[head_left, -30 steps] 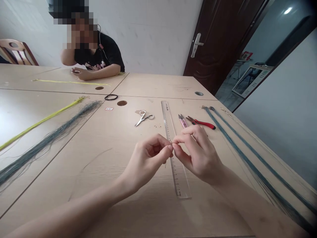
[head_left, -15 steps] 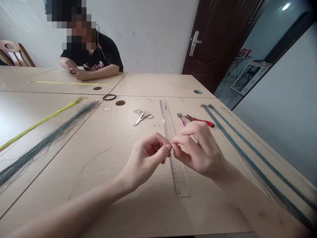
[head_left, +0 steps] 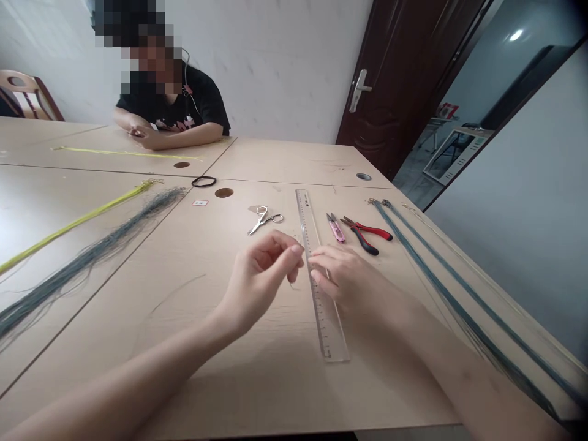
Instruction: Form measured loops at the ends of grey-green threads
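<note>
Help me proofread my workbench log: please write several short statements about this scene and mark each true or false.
1. The scissors lie left of the clear ruler. True.
2. The pliers lie right of the clear ruler. True.
3. The right hand grips the pliers. False: it is at the clear ruler; the pliers lie beyond it.
4. The left hand is spread wide. False: its fingertips are pinched together.
5. The scissors and pliers lie on opposite sides of the clear ruler. True.
</note>
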The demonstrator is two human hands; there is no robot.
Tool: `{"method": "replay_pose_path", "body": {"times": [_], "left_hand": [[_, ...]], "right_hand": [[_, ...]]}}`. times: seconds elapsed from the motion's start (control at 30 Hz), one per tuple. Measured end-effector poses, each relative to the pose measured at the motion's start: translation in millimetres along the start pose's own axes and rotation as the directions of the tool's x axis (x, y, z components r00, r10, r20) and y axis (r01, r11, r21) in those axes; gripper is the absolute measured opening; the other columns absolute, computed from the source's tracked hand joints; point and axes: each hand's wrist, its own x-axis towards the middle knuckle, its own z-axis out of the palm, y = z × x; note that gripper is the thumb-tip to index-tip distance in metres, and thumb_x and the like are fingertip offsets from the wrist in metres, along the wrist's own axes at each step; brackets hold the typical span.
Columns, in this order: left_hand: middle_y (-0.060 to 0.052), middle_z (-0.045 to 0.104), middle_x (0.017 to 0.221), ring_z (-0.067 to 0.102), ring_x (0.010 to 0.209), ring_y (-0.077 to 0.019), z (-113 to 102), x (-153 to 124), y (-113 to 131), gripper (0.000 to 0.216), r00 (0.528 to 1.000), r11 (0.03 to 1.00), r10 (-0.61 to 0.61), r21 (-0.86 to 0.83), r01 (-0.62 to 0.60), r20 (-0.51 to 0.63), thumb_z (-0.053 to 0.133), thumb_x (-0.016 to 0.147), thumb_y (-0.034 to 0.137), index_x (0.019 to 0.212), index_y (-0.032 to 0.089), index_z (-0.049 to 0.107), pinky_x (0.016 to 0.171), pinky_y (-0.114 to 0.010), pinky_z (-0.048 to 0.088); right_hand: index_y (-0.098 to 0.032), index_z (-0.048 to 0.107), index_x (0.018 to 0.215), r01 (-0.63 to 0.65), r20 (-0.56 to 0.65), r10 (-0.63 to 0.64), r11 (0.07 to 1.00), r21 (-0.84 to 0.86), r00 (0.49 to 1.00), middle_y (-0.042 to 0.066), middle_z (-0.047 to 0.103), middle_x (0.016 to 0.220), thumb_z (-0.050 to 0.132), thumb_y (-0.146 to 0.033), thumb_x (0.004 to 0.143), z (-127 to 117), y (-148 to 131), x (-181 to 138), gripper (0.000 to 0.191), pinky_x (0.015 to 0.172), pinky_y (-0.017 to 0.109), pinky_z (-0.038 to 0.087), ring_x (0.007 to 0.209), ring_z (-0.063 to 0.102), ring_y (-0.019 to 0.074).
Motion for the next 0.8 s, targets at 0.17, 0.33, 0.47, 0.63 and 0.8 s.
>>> {"method": "replay_pose_path", "body": {"times": [0.17, 0.33, 0.47, 0.63, 0.8], "left_hand": [[0.003, 0.052, 0.060, 0.048, 0.054, -0.0057, -16, 21, 0, 0.014, 0.975, 0.983, 0.041, -0.166, -0.079, -0.219, 0.054, 0.083, 0.016, 0.069, 0.016, 0.053, 0.047, -0.015, 0.037], [-0.002, 0.061, 0.079, 0.062, 0.072, -0.0101, -35, 40, -1, 0.008, 0.941, 0.936, -0.095, -0.350, -0.027, -0.326, 0.063, 0.076, 0.017, 0.074, 0.015, 0.056, 0.048, -0.012, 0.044], [-0.004, 0.063, 0.080, 0.061, 0.065, -0.0074, -49, 49, -6, 0.008, 0.918, 0.921, -0.099, -0.385, -0.062, -0.384, 0.062, 0.076, 0.015, 0.074, 0.014, 0.054, 0.055, -0.014, 0.049], [0.002, 0.053, 0.062, 0.050, 0.052, -0.0034, -56, 54, -8, 0.009, 0.910, 0.912, -0.073, -0.397, -0.105, -0.408, 0.060, 0.075, 0.012, 0.072, 0.014, 0.052, 0.048, -0.012, 0.043], [0.002, 0.051, 0.059, 0.047, 0.050, -0.0042, -44, 47, -7, 0.011, 0.939, 0.914, -0.093, -0.403, -0.051, -0.330, 0.061, 0.074, 0.014, 0.069, 0.014, 0.052, 0.046, -0.014, 0.039]], "right_hand": [[-0.019, 0.067, 0.084, -0.005, 0.242, -0.029, 0.990, 0.139, 0.970, 0.003, 0.065, 0.102, 0.051, -0.020, 0.087, -10, -14, -6, 0.016, 0.083, 0.027, 0.047, 0.095, 0.060, 0.0148], [-0.019, 0.067, 0.078, -0.083, 0.388, -0.016, 0.968, 0.238, 0.921, -0.003, 0.067, 0.071, 0.048, -0.024, 0.090, -25, -26, -7, 0.023, 0.054, 0.019, 0.045, 0.061, 0.060, 0.0090], [-0.019, 0.067, 0.088, -0.099, 0.392, 0.005, 0.970, 0.222, 0.920, 0.001, 0.066, 0.090, 0.050, -0.021, 0.088, -25, -43, -12, 0.018, 0.071, 0.024, 0.047, 0.079, 0.061, 0.0124], [-0.022, 0.066, 0.081, -0.019, 0.446, -0.055, 0.987, 0.159, 0.893, -0.001, 0.066, 0.083, 0.054, -0.022, 0.085, -26, -76, -42, 0.013, 0.070, 0.026, 0.050, 0.081, 0.060, 0.0141], [-0.012, 0.053, 0.124, 0.111, 0.182, -0.089, 0.988, -0.112, 0.979, 0.009, 0.056, 0.126, 0.053, -0.034, 0.086, -11, -82, -72, 0.044, 0.091, 0.037, 0.048, 0.113, 0.053, 0.0244]]}}
